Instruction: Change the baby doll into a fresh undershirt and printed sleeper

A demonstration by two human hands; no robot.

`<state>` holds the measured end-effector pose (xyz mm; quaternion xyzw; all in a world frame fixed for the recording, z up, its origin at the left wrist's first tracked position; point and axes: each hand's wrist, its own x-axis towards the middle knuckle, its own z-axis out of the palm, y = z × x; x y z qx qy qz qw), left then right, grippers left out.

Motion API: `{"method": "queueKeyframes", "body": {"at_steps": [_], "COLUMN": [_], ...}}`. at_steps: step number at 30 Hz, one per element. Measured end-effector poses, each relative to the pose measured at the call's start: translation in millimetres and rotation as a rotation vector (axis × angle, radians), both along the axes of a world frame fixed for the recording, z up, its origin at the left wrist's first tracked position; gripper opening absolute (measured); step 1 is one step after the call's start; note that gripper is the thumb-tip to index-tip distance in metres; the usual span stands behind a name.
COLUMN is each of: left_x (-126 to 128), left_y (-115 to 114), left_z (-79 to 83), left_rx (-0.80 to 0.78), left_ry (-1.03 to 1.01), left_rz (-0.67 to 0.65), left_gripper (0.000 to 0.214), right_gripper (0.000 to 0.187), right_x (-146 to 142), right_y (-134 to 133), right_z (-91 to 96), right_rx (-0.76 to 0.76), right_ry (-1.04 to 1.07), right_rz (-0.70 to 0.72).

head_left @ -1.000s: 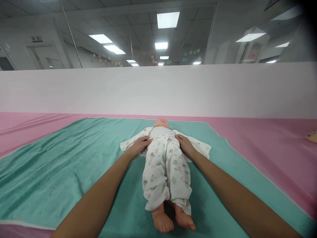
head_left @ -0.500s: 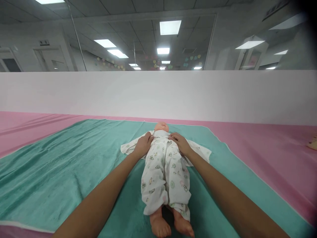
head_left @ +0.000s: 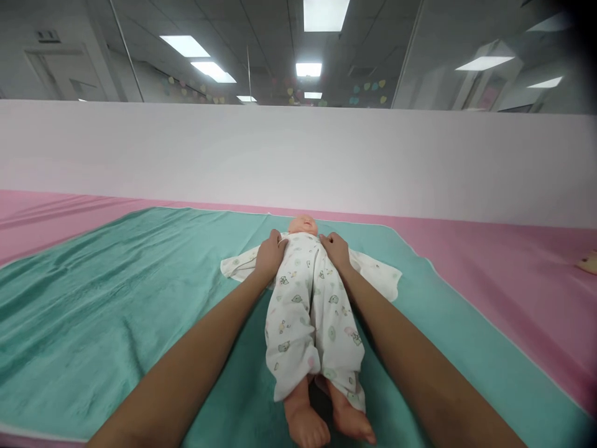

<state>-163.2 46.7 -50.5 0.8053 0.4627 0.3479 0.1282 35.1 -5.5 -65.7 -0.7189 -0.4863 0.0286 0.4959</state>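
A baby doll (head_left: 303, 224) lies on its back on a teal towel (head_left: 116, 298), feet toward me. It wears white printed trousers (head_left: 310, 317), and an open white printed top (head_left: 373, 274) is spread under it. My left hand (head_left: 270, 253) grips the trousers' waistband at the doll's left side, near its chest. My right hand (head_left: 334, 250) grips the waistband on the other side. The fingers of both hands are curled into the cloth. The doll's bare feet (head_left: 329, 423) stick out of the trouser legs.
The towel lies on a pink sheet (head_left: 513, 274). A white partition wall (head_left: 298, 155) runs along the far edge, with glass above it. A small pale object (head_left: 588, 261) sits at the far right edge of the sheet.
Both hands have slid from the doll's hips up toward its chest, drawing the trousers' waistband higher over the body. The camera tilted a little.
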Motion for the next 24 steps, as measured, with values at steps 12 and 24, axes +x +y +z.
{"method": "queueKeyframes", "body": {"at_steps": [12,24], "left_x": [-22,-37], "left_y": [-23,-31], "left_z": [-7.1,-9.4], "left_rx": [0.076,-0.782], "left_ry": [0.181,-0.496], "left_rz": [-0.002,-0.527], "left_gripper": [0.023,0.014], "right_gripper": [0.025,0.018], "right_x": [-4,13], "right_y": [-59,-63], "right_z": [-12.9,-22.5], "right_rx": [-0.043,-0.093], "right_ry": [-0.074,0.845], "right_rz": [0.099,0.650]}}
